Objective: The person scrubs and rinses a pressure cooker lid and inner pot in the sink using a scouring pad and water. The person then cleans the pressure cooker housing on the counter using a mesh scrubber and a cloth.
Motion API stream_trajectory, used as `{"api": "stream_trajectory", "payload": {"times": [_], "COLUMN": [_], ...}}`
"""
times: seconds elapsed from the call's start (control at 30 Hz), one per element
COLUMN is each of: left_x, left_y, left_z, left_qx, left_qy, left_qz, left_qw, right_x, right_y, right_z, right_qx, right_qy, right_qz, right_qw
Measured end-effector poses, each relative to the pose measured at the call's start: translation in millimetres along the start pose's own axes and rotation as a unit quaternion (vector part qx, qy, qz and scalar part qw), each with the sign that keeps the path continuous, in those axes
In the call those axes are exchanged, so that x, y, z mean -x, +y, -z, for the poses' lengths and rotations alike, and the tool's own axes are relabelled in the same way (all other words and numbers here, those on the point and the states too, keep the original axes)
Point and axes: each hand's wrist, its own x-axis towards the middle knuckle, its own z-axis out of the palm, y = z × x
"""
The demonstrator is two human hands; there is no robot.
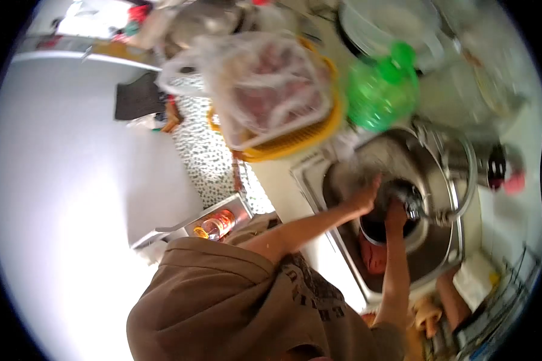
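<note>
Shirt (205,289), brown, is seen nearest. Both bare forearms are extended from it over a steel sink (426,263).

Left hand (361,200) is held at the rim of a dark pot (374,231), one digit pointing away; fingers look partly spread, but blur is noted, and whether anything is gripped cannot be told. Right hand (395,212) is placed inside the pot, close by the tap head (412,207); its fingers are hidden, so neither opening nor hold can be told.

The pot is stood in the basin, presumably so that water is caught from the tap; steadying by the left hand is thought possible. A red object (374,259), unidentified, is wedged or laid beside the pot.

Room: movement is judged to be limited by the tap head and basin walls; more bare steel is offered right of the pot. At the sink's right edge, another person's forearm (453,299) is apparently seen.

Farther off, the left counter edge is crowded by a yellow basket (307,143) under a white tray (242,139), and a green jug (376,96).
</note>
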Motion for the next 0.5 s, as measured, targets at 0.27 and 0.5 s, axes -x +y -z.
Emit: {"api": "stream_trajectory", "payload": {"times": [0.27, 0.5], "left_x": [15, 2], "left_y": [5, -16], "left_z": [-35, -42], "left_qx": [-0.059, -0.051], "left_qy": [0.053, 0.114], "left_qz": [-0.042, -0.084], "left_qw": [0.996, 0.989], "right_x": [58, -31], "right_y": [14, 1], "right_z": [-26, -31], "right_qx": [0.085, 0.240], "right_qy": [-0.049, -0.120], "right_qz": [0.077, -0.014], "right_qw": [0.992, 0.963]}}
